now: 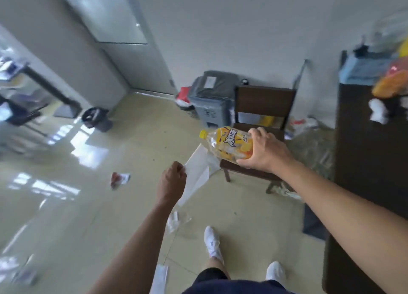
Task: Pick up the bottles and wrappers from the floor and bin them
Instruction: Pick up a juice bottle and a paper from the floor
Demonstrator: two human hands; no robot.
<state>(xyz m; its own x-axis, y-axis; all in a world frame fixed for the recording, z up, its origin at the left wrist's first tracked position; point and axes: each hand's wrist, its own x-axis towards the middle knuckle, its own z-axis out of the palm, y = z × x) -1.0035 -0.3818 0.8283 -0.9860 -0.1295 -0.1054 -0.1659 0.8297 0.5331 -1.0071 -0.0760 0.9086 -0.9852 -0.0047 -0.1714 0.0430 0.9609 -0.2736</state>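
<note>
we grip the yellow-capped bottle (227, 144) in our right hand (266, 149) at one o'clock; our left hand (173, 179) pinches the white bag (197, 172); a red wrapper (119, 179) lies at ten o'clock.

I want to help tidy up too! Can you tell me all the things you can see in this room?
Bottle: one, clear with yellow cap and label, held in the right hand.
White bag: one, white, held in the left hand.
Wrapper: one, red and white, on the floor at left.
Clear plastic litter: one piece, on the floor near the feet.
Bin: one, grey, by the back wall.
Chair: one, dark brown, beside the bin.
Table: one, dark, at right.
Shoes: two, white, at the bottom.
Left hand: closed on the bag.
Right hand: gripping the bottle.
</note>
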